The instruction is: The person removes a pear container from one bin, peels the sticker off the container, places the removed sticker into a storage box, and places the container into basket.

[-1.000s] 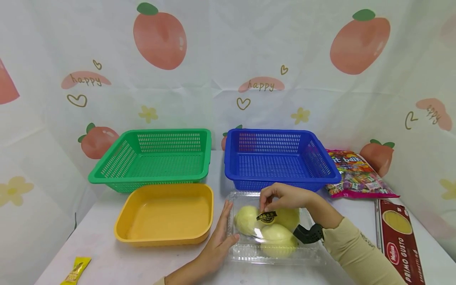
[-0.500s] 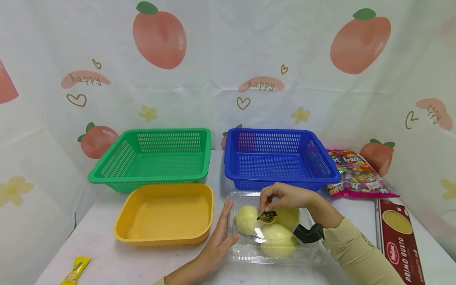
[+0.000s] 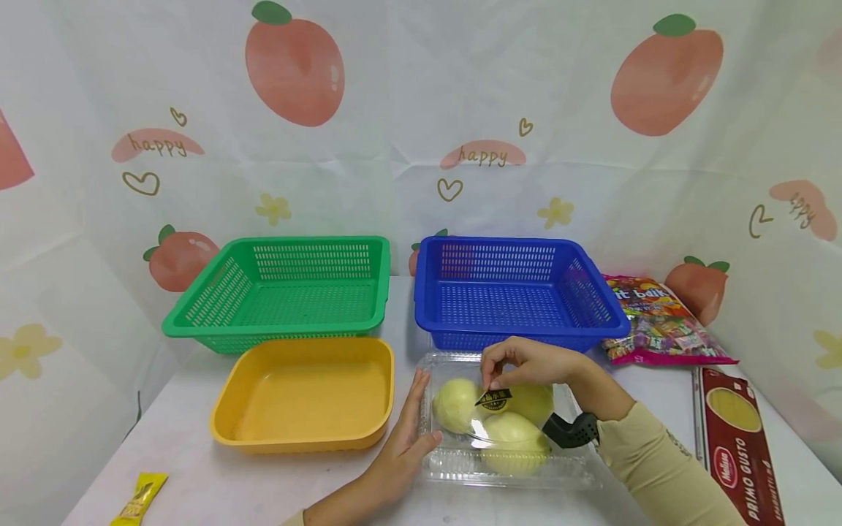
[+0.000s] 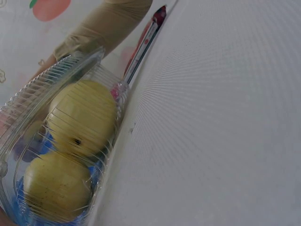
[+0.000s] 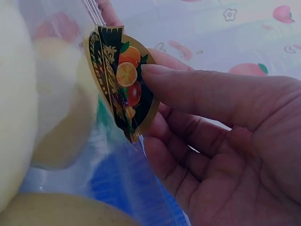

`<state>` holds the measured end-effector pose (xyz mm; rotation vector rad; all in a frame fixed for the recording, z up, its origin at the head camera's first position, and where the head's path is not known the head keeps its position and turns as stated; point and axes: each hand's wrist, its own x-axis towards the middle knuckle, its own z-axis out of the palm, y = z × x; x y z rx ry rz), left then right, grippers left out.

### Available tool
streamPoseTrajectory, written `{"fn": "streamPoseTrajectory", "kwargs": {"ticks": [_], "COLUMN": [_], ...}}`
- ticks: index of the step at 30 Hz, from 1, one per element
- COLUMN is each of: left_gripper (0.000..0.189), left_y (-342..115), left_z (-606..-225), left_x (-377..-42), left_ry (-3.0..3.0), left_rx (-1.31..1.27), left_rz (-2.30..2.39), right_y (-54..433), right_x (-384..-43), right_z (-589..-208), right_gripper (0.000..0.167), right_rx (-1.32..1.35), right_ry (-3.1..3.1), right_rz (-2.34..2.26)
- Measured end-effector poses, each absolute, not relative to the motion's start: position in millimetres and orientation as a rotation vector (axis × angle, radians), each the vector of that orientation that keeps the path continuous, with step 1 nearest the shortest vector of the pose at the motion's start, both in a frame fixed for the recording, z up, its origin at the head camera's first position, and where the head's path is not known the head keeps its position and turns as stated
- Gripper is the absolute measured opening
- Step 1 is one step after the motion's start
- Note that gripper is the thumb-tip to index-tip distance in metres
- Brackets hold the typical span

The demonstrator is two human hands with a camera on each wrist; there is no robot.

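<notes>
A clear plastic clamshell box (image 3: 454, 462) stands on the table in front of the blue basket, holding three pale yellow, pear-like fruits (image 3: 516, 438). My left hand (image 3: 400, 440) lies along the box's left side, its fingers fairly straight and touching the wall. Over the lid, my right hand (image 3: 526, 363) pinches the edge of a black and gold sticker (image 3: 495, 400) between thumb and fingers. The right wrist view shows this sticker (image 5: 130, 80) bent, its printed fruit pictures facing the thumb, with part of it against the plastic. Through the side wall, the left wrist view shows two fruits (image 4: 82, 117).
A green basket (image 3: 289, 329) and the blue basket (image 3: 520, 330) stand at the back, with a yellow tub (image 3: 302, 446) in front of the green one. To the right lie a candy bag (image 3: 664, 329) and a red spaghetti box (image 3: 740, 453). A small yellow packet (image 3: 139, 500) lies front left.
</notes>
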<state>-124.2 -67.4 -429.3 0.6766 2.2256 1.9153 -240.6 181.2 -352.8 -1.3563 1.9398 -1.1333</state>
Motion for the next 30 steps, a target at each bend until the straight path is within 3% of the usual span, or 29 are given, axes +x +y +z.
{"fn": "streamPoseTrajectory", "kwargs": {"ticks": [30], "left_gripper": [0.073], "left_y": [-67.6], "left_z": [-428.9], "left_x": [-124.0], "left_ry": [2.216], "left_rx": [0.667], "left_rz": [1.923], "right_y": [183.2], "right_x": [-238.9], "right_z": [-352.0], "right_gripper": [0.012], "right_rx": [-1.333], "right_ry": [1.908], "right_rz": [-1.151]}}
